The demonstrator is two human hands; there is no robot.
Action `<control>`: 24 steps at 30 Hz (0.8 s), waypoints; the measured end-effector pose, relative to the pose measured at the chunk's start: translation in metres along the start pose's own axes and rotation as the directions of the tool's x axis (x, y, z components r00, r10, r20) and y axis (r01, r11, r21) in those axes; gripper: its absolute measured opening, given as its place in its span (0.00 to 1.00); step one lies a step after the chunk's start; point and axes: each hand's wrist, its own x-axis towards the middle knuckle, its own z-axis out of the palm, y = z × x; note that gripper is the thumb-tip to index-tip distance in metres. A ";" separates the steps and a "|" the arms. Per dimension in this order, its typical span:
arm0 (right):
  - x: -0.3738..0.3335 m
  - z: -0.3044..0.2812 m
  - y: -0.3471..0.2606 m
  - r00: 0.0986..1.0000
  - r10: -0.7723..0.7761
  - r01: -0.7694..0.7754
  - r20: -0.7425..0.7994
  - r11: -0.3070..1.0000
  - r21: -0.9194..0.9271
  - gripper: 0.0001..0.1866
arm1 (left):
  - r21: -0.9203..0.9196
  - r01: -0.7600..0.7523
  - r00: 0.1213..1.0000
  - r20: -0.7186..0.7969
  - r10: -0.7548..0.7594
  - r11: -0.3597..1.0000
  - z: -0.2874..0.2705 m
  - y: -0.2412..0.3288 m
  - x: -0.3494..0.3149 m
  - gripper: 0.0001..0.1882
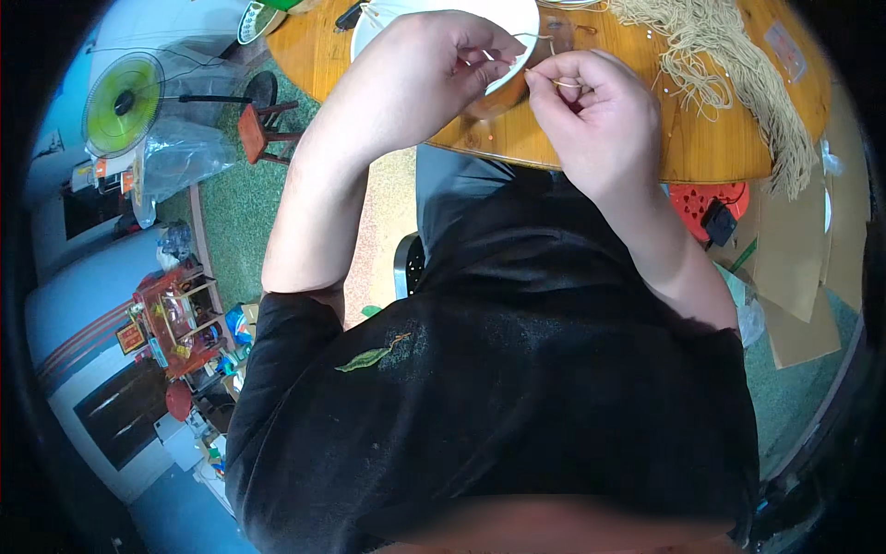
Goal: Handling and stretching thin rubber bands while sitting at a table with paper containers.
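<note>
Both my hands are raised over the near edge of a round wooden table, close together. My left hand is closed in a pinch, with a bit of pale cord showing between thumb and fingers. My right hand, just to its right, pinches a thin beige cord between thumb and forefinger. The cord's thin line also shows near the left fingertips. Behind the left hand lies a white round dish, partly hidden by that hand. A large heap of beige cord spreads to the right and hangs over the table edge.
The wooden table curves across the top. A green fan and small wooden chair stand at the left. Below the table's right edge are a red plastic stool and cardboard sheets. A patterned bowl is at upper left.
</note>
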 end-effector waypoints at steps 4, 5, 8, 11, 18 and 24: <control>0.001 0.000 0.002 1.000 0.007 -0.007 0.015 1.000 0.015 0.07 | -0.004 0.031 0.998 0.054 -0.031 1.000 0.005 -0.011 0.005 0.11; 0.001 0.001 0.004 1.000 -0.010 0.010 0.004 1.000 0.021 0.07 | -0.005 0.030 0.998 0.055 -0.029 1.000 0.006 -0.016 0.007 0.11; 0.001 0.002 0.008 1.000 -0.026 0.026 0.005 0.999 0.024 0.06 | 0.002 -0.142 0.990 0.023 0.142 0.990 0.007 -0.023 0.006 0.10; -0.001 0.003 0.010 0.999 0.016 -0.019 0.029 0.991 0.135 0.05 | -0.020 -0.063 0.998 0.008 0.063 0.998 0.009 -0.018 0.003 0.08; 0.002 0.008 0.009 0.971 0.232 -0.114 -0.054 0.655 0.747 0.07 | 0.005 -0.146 0.984 -0.100 0.146 0.989 -0.006 0.006 -0.003 0.06; 0.011 0.007 0.013 0.916 0.400 -0.112 0.010 0.234 0.966 0.06 | -0.092 -0.099 0.989 -0.117 0.088 0.991 -0.001 0.015 -0.007 0.05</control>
